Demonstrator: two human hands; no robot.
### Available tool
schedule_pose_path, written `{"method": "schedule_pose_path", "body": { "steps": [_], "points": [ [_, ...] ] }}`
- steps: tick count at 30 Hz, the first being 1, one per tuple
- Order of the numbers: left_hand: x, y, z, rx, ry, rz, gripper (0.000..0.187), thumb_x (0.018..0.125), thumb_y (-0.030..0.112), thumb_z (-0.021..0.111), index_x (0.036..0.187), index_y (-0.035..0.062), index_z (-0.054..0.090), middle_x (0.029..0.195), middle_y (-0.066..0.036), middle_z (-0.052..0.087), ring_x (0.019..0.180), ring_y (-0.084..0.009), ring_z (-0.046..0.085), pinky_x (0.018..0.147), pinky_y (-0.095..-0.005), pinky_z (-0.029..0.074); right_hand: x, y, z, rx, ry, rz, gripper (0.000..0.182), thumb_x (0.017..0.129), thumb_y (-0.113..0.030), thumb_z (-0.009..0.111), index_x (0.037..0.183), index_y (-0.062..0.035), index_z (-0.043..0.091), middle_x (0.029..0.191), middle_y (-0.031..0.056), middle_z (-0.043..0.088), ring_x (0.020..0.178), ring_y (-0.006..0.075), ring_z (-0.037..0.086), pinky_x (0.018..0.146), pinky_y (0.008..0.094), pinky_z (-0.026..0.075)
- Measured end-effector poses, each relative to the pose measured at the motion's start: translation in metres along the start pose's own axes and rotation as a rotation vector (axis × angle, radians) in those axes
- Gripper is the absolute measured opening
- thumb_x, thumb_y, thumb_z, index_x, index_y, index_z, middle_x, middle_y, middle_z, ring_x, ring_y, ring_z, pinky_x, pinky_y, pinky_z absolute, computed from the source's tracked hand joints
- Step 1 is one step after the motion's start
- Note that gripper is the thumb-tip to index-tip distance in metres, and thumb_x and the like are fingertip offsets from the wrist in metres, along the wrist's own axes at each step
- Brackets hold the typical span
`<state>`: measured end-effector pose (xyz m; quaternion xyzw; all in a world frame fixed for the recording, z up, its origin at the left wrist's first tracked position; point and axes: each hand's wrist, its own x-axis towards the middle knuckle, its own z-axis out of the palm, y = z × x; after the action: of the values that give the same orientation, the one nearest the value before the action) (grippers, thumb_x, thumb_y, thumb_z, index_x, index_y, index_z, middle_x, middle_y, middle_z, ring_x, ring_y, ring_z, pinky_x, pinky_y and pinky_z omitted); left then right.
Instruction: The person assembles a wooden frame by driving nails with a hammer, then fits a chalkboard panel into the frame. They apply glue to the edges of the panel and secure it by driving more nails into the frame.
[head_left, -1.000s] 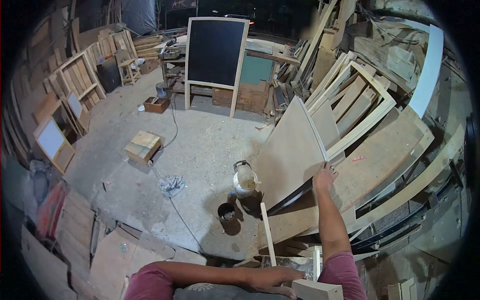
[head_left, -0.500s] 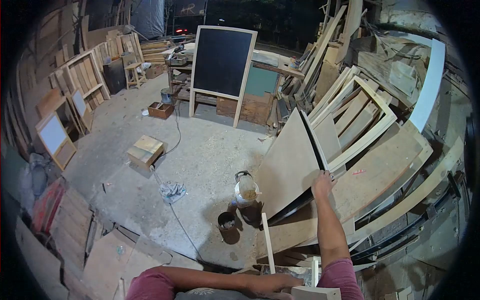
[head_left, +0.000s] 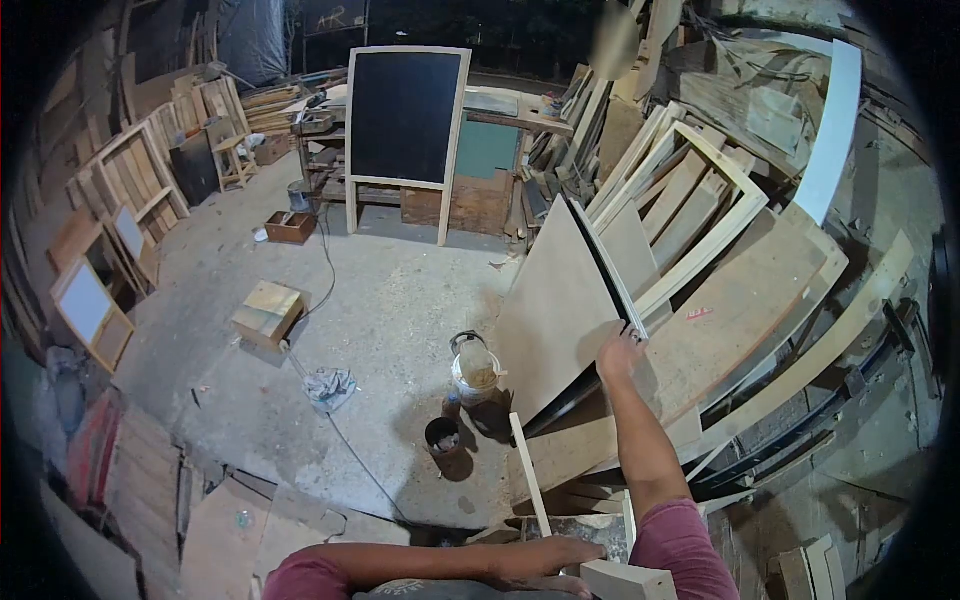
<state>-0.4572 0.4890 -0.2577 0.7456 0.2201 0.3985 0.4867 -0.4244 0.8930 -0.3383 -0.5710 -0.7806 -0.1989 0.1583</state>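
My right hand (head_left: 622,354) is closed on the lower right edge of a tan plywood panel (head_left: 556,312), its fingers curled over the rim. The panel leans at a slant with dark-edged sheets behind it. Low in the view, my left hand (head_left: 548,562) is bent around a pale wooden frame held close to my body, its fingers partly hidden. One slim light wood bar (head_left: 530,475) rises from beside that hand, and a thicker pale wood piece (head_left: 628,580) shows at its right.
A white bucket (head_left: 474,372) and a dark can (head_left: 443,438) stand left of the panel. A wooden box (head_left: 270,314), a crumpled cloth (head_left: 330,388) and a cable lie on the concrete floor. A framed blackboard (head_left: 408,118) stands behind. Stacked boards (head_left: 760,280) fill the right side.
The view has swung slightly to the right, so the surroundings sit farther left. My right hand remains at the panel's edge. More of the thick wood piece shows beside my left hand.
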Motion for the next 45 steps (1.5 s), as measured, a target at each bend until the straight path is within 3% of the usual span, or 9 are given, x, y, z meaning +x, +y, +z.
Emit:
{"method": "schedule_pose_path", "body": {
  "steps": [8, 11, 13, 17, 28, 32, 35, 40, 45],
  "points": [
    [0.002, 0.002, -0.004, 0.018, -0.078, -0.017, 0.044, 0.093, 0.038, 0.053, 0.11, -0.002, 0.049, 0.105, -0.02, 0.054, 0.104, -0.0325, 0.051, 0.09, -0.0409, 0.039, 0.004, -0.004, 0.001, 0.001, 0.067, 0.027, 0.048, 0.088, -0.019, 0.044, 0.132, 0.0013, 0.043, 0.124, 0.024, 0.054, 0.12, 0.0347, 0.045, 0.105, 0.054, 0.021],
    [0.0, -0.007, 0.002, 0.113, 0.041, 0.068, 0.042, 0.087, 0.036, 0.06, 0.111, 0.0022, 0.054, 0.106, -0.019, 0.054, 0.103, -0.0345, 0.052, 0.088, -0.0443, 0.04, 0.006, -0.004, -0.022, 0.151, -0.098, 0.057, 0.041, 0.088, -0.019, 0.045, 0.125, -0.0024, 0.05, 0.118, 0.0238, 0.055, 0.116, 0.035, 0.048, 0.103, 0.054, 0.022],
    [0.001, -0.008, 0.002, 0.111, 0.039, 0.092, 0.042, 0.088, 0.037, 0.059, 0.109, 0.002, 0.054, 0.105, -0.019, 0.053, 0.102, -0.0347, 0.052, 0.089, -0.044, 0.04, 0.004, -0.004, -0.006, 0.087, 0.136, 0.036, 0.032, 0.089, -0.015, 0.043, 0.116, -0.0043, 0.056, 0.108, 0.0197, 0.058, 0.108, 0.0352, 0.053, 0.095, 0.0517, 0.032],
    [0.004, -0.006, 0.0, 0.068, 0.036, 0.1, 0.043, 0.088, 0.039, 0.058, 0.108, 0.0015, 0.054, 0.102, -0.019, 0.053, 0.1, -0.0342, 0.052, 0.088, -0.0438, 0.04, 0.005, -0.002, -0.025, 0.152, 0.001, 0.061, 0.03, 0.087, -0.017, 0.047, 0.115, -0.0074, 0.055, 0.113, 0.022, 0.055, 0.114, 0.036, 0.05, 0.101, 0.0532, 0.027],
    [0.007, -0.007, -0.004, -0.007, -0.064, 0.01, 0.043, 0.086, 0.04, 0.059, 0.103, 0.0014, 0.055, 0.095, -0.018, 0.054, 0.092, -0.032, 0.054, 0.077, -0.0426, 0.042, 0.03, 0.014, 0.003, 0.385, 0.027, 0.12, 0.022, 0.089, -0.011, 0.043, 0.103, -0.0026, 0.057, 0.101, 0.0251, 0.055, 0.098, 0.0421, 0.056, 0.082, 0.0492, 0.046],
    [0.003, -0.015, 0.001, 0.071, 0.031, 0.056, 0.043, 0.085, 0.041, 0.059, 0.1, 0.0012, 0.054, 0.093, -0.018, 0.053, 0.089, -0.0317, 0.054, 0.075, -0.0422, 0.042, 0.043, 0.024, 0.0, 0.403, -0.037, 0.053, 0.023, 0.089, -0.009, 0.042, 0.106, -0.0033, 0.057, 0.099, 0.026, 0.057, 0.094, 0.0415, 0.058, 0.081, 0.0483, 0.047],
    [0.007, -0.006, -0.005, 0.065, -0.004, 0.055, 0.043, 0.085, 0.041, 0.058, 0.1, 0.0009, 0.054, 0.091, -0.019, 0.053, 0.087, -0.0319, 0.054, 0.073, -0.0419, 0.042, 0.046, 0.023, -0.007, 0.448, 0.04, 0.106, 0.024, 0.087, -0.008, 0.044, 0.105, -0.003, 0.059, 0.093, 0.025, 0.062, 0.091, 0.0401, 0.061, 0.08, 0.0478, 0.048],
    [0.008, -0.009, -0.001, 0.039, 0.014, 0.047, 0.045, 0.084, 0.044, 0.059, 0.099, 0.0007, 0.055, 0.091, -0.017, 0.054, 0.088, -0.0309, 0.055, 0.072, -0.0421, 0.042, 0.049, 0.036, 0.003, 0.408, -0.109, 0.087, 0.013, 0.078, -0.01, 0.061, 0.084, -0.0003, 0.067, 0.085, 0.024, 0.066, 0.085, 0.0409, 0.064, 0.076, 0.0485, 0.05],
    [0.009, 0.0, -0.004, -0.021, -0.007, 0.002, 0.051, 0.083, 0.048, 0.061, 0.105, 0.0031, 0.056, 0.095, -0.016, 0.056, 0.093, -0.0295, 0.055, 0.079, -0.0418, 0.043, 0.031, 0.038, -0.012, 0.385, -0.167, 0.102, 0.014, 0.077, -0.013, 0.065, 0.08, 0.0004, 0.067, 0.086, 0.0253, 0.065, 0.086, 0.0406, 0.064, 0.075, 0.0473, 0.051]
  ]
}}
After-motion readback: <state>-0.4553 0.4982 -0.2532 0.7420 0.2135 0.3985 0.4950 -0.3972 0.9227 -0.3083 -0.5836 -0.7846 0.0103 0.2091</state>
